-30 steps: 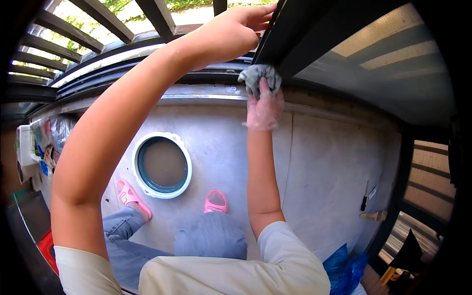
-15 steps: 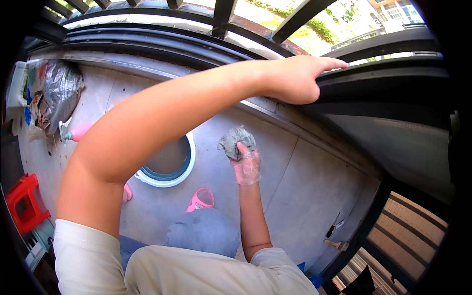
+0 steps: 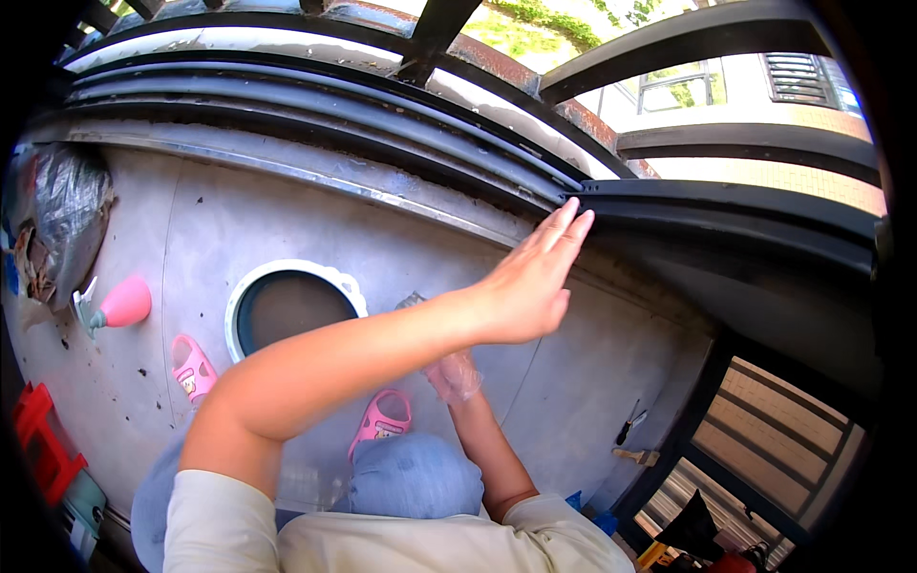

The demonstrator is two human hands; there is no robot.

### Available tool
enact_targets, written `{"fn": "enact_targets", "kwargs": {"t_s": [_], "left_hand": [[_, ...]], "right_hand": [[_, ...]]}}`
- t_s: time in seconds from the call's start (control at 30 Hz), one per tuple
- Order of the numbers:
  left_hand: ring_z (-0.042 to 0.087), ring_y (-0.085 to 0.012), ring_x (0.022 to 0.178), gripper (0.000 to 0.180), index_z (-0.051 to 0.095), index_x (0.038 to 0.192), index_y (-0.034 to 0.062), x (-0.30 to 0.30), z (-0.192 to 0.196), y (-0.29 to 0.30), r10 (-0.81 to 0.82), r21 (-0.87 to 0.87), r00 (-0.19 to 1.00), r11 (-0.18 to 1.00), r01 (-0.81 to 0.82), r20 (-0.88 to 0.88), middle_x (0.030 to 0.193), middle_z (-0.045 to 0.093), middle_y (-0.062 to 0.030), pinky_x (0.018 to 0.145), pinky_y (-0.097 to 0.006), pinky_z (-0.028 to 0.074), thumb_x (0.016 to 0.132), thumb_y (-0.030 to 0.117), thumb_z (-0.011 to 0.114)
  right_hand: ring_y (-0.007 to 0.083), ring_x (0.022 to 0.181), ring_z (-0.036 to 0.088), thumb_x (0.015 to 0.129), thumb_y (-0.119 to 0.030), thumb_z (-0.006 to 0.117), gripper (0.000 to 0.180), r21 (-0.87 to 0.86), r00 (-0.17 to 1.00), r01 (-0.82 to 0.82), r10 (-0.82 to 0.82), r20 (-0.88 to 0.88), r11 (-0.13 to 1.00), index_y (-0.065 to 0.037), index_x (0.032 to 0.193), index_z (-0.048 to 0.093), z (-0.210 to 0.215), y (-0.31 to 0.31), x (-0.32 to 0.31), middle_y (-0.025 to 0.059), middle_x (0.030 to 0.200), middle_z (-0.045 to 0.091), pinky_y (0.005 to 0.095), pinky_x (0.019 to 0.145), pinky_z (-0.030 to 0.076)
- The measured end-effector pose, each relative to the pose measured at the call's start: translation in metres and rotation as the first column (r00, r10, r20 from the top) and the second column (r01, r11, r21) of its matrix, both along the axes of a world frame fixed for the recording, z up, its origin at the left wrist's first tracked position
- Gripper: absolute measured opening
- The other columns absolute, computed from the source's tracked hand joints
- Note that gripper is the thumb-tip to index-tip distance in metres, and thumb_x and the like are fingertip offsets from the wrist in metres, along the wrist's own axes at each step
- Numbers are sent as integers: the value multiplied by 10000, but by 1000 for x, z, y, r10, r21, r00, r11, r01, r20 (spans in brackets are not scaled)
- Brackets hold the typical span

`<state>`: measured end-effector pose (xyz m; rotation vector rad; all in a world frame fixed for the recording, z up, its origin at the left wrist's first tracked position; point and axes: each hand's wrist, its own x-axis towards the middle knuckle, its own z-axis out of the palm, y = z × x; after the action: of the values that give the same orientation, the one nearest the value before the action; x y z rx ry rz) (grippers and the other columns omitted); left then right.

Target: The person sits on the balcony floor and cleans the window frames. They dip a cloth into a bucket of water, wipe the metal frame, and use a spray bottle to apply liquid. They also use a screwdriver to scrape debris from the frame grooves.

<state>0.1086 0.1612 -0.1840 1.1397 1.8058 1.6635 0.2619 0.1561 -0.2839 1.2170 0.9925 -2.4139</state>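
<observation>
My bare left hand (image 3: 531, 279) reaches across to the right with its fingers stretched out and nothing in them. Its fingertips overlap the near end of the black sliding window frame (image 3: 707, 215); whether they touch it I cannot tell. Under my left forearm, my right hand (image 3: 457, 376) wears a clear plastic glove. It was closed on a grey cloth half a second ago. Now the forearm covers its fingers, and only a grey edge of the cloth (image 3: 412, 300) shows beyond. A white-rimmed basin (image 3: 234, 320) of murky water stands on the floor to the left.
A pink spray bottle (image 3: 127, 301) and a grey plastic bag (image 3: 72, 205) sit at the left, near a red stool (image 3: 43, 444). Pink clogs (image 3: 385, 417) are on my feet. A screwdriver (image 3: 628, 423) and a brush (image 3: 638, 457) lie by the right wall. Black railings (image 3: 497, 72) run along the top.
My left hand has come down and nearer from the window frame, its fingers now straight. The view has shifted, showing more of the basin. My left forearm now covers most of the cloth.
</observation>
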Motion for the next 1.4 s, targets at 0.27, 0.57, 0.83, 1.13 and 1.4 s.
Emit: {"fn": "enact_targets", "kwargs": {"t_s": [0.27,0.57,0.83,1.13,1.4], "left_hand": [[90,-386,1365,894,38,1427,27,4,-1,40,-82,65,994,995,78,65,1462,63,-252,1109,-401,145,712,18,575],[432,-353,1196,452,451,1218,32,-3,-21,-35,-225,125,921,973,194,317,1314,403,-197,971,-388,379,771,-26,486],[588,-297,833,222,592,964,11,-22,-48,-197,-134,-357,885,880,313,446,909,586,-151,717,-340,467,785,-37,469],[585,-155,955,211,535,1063,-9,0,-48,-257,249,-425,646,896,130,721,1019,582,-95,860,-268,447,861,-22,475],[551,-143,976,422,474,1122,16,37,-36,-232,224,-295,526,954,55,820,1085,522,-101,838,-273,482,770,71,700]], "right_hand": [[119,941,522,872,-279,602,409,41,997,76,-76,14,996,-128,1218,444,7,-1,15,8,1082,535,287,740,458],[145,972,547,853,-193,616,396,12,962,136,-135,237,991,-77,1200,465,-31,-4,60,45,1108,556,289,772,477],[138,950,578,844,-39,564,353,263,979,-121,72,189,957,-36,1184,468,-5,8,23,53,1079,581,276,785,496],[217,1051,555,878,-109,541,372,-100,994,43,-53,-98,994,-17,1229,463,44,6,-11,98,1149,564,375,883,459],[96,869,562,859,-111,604,248,263,938,-311,340,-73,913,-5,1081,569,74,-26,-33,21,933,621,251,770,458]]}}
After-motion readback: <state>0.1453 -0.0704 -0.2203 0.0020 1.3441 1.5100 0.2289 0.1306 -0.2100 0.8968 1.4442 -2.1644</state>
